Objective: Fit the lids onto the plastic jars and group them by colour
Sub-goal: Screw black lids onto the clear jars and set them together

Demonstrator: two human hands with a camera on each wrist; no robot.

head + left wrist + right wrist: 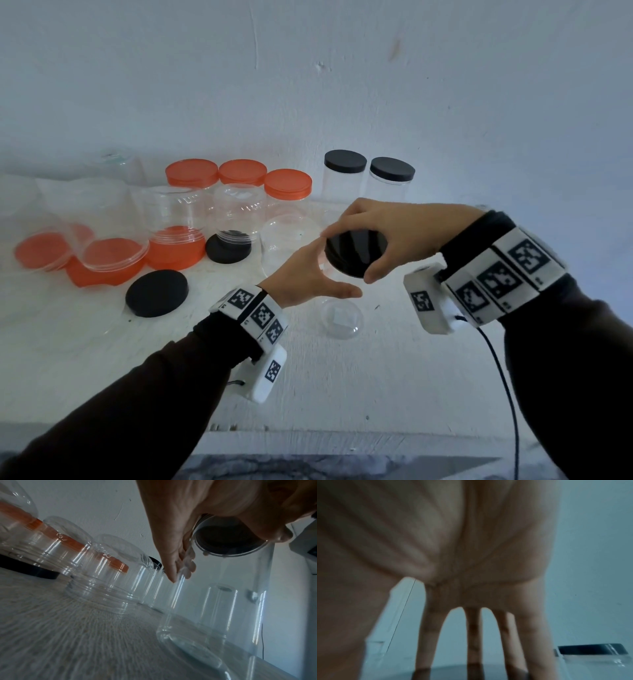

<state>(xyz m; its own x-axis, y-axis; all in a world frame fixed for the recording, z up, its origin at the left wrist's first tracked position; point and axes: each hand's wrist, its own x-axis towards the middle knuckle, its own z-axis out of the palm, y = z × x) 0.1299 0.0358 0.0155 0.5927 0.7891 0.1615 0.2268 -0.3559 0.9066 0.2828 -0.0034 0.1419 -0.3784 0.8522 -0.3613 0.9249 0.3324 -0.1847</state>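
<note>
My right hand (352, 253) grips a black lid (359, 248) from above, thumb near and fingers far, on the mouth of a clear jar (342, 318) standing mid-table. My left hand (329, 274) holds that jar's side just under the lid, thumb in front. The left wrist view shows the left fingers (181, 563) wrapped behind the clear jar (214, 615), with the black lid (228, 539) at its top. In the right wrist view my right fingers (429, 635) reach down onto the dark lid (453, 672).
Two black-lidded jars (346, 162) (392, 169) stand at the back right, three orange-lidded jars (243, 171) to their left. Upturned clear jars rest on orange lids (113, 253) at left. A loose black lid (157, 293) and another (227, 251) lie nearby. The table edge (308, 435) is near.
</note>
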